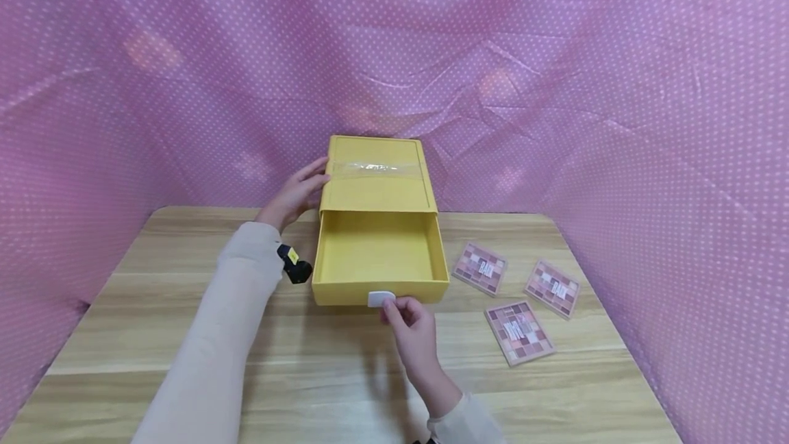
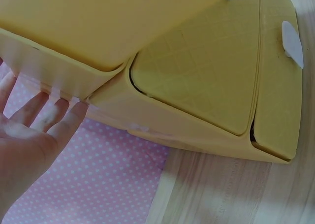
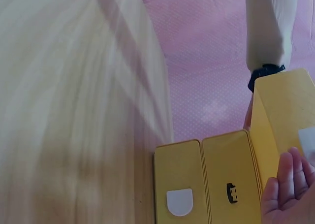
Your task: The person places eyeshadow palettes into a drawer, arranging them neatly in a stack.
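A yellow drawer cabinet (image 1: 377, 194) stands at the back of the table, a strip of clear tape across its top. Its top drawer (image 1: 342, 293) is pulled far out, and the inside looks bare. My right hand (image 1: 414, 338) pinches the white tab handle (image 1: 377, 299) on that drawer's front, thumb on the near side. Against the cabinet's left side rests my left hand (image 1: 298, 194), fingers (image 2: 69, 119) extended along the edge. Two lower drawers stay closed; the bottom one carries a white tab (image 3: 180, 202), the middle one a small black fitting (image 3: 232, 193).
Three checkered makeup palettes lie right of the cabinet: one nearest it (image 1: 480, 268), one farther right (image 1: 553, 288), one in front (image 1: 520, 332). Pink dotted cloth (image 1: 616, 122) hangs behind and on both sides of the wooden table (image 1: 148, 334).
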Tool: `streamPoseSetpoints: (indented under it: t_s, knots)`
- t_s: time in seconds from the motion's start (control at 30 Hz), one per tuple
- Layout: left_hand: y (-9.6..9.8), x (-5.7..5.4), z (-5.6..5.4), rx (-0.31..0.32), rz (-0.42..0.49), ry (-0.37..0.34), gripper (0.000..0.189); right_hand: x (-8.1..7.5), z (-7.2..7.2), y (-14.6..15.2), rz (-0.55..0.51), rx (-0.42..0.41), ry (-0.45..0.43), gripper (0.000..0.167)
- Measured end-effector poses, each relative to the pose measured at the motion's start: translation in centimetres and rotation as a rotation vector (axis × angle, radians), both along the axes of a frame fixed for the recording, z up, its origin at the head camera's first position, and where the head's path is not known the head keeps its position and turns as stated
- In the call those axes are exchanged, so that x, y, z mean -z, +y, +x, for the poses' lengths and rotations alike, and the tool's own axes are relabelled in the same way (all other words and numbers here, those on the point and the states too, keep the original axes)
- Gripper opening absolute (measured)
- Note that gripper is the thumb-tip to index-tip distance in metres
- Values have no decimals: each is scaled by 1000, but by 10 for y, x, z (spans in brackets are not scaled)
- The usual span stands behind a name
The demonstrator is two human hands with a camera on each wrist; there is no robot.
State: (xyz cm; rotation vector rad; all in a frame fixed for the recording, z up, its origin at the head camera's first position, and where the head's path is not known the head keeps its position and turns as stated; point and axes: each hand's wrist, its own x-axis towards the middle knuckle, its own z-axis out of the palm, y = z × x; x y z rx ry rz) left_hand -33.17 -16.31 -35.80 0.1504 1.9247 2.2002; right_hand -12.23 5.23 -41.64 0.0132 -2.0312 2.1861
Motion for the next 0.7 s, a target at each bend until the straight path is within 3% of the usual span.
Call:
streamPoseSetpoints:
  t_s: [0.37,0.7]
  knots:
    - [-1,-1,-1,-1,5,-4,55,-12,21,-1,25,7,10,12]
    - [0,-1,2,8,10,-2,55,6,21,2,-3,-3,-4,13]
